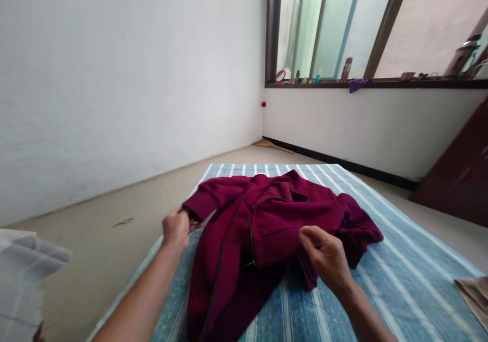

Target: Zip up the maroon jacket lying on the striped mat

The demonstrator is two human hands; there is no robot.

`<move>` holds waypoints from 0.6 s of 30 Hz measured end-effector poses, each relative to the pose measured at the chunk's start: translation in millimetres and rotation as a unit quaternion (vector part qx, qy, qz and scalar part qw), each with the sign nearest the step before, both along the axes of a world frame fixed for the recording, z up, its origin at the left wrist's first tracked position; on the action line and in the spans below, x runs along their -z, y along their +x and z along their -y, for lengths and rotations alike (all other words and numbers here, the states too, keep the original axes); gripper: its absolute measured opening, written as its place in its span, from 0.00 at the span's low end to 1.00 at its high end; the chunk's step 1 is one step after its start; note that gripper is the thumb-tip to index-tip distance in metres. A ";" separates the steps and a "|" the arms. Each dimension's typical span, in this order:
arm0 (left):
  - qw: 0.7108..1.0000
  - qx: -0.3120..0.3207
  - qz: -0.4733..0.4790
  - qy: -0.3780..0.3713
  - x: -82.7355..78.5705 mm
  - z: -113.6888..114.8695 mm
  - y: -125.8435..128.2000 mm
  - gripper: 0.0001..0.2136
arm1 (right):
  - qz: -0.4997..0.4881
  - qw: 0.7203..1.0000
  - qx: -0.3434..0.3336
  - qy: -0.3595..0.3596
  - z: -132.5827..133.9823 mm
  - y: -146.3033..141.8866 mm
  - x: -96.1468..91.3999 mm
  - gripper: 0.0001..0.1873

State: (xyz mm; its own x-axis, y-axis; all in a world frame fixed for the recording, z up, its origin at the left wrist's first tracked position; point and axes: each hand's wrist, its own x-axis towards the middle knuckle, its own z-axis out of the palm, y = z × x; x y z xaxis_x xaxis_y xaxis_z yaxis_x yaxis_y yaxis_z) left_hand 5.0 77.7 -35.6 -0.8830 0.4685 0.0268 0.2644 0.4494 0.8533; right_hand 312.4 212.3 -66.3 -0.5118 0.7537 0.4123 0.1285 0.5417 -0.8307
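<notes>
A maroon zip-up jacket (274,225) lies spread and rumpled on a blue-and-white striped cloth (404,260). Its front is unzipped, with the dark zipper edges curving apart and the metal pull near the hem. My left hand (177,230) is closed around the cuff of the sleeve on the left, some fingers hidden by the fabric. On the other side, my right hand (328,255) pinches the jacket's front panel near its lower edge, thumb and fingertips together. The other sleeve lies bunched at the right.
White-grey fabric (26,281) sits at the lower left, and a brown cloth (475,296) at the right edge. A thin loop (124,222) lies on the tiled floor. Behind, a windowsill (381,84) bears a red-rimmed mirror (280,76), bottles and a purple cloth (358,84).
</notes>
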 end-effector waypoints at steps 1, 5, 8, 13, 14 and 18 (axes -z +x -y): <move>0.999 -0.023 0.033 0.019 2.4 10.6 -2.8 0.14 | 0.025 0.999 0.015 0.025 -0.2 11.3 4.2 0.11; 0.988 -0.054 0.142 0.038 21.5 48.5 9.9 0.09 | 0.132 0.983 0.027 0.127 5.4 31.6 30.3 0.17; 0.980 -0.004 0.194 0.034 28.6 69.5 36.4 0.13 | 0.199 0.962 0.056 0.176 9.6 25.4 53.3 0.35; 0.951 0.040 0.306 0.027 16.3 96.5 89.9 0.24 | 0.254 0.948 0.109 0.160 -1.1 9.8 67.2 0.35; 0.939 0.051 0.340 0.031 14.9 100.6 100.4 0.25 | 0.255 0.950 0.103 0.147 -4.2 8.3 65.6 0.33; 0.907 0.106 0.400 0.074 25.1 104.7 131.5 0.22 | 0.238 0.963 0.094 0.081 -12.9 4.3 47.9 0.23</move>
State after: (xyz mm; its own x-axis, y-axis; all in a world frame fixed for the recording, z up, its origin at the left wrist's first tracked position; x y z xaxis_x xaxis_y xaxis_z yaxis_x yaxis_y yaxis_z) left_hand 136.5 -27.0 -60.7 -0.5385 0.6732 -0.5068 -0.4001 0.3250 0.8569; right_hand 316.7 225.2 -114.2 -0.5322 0.7975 0.2842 0.5835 0.5887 -0.5594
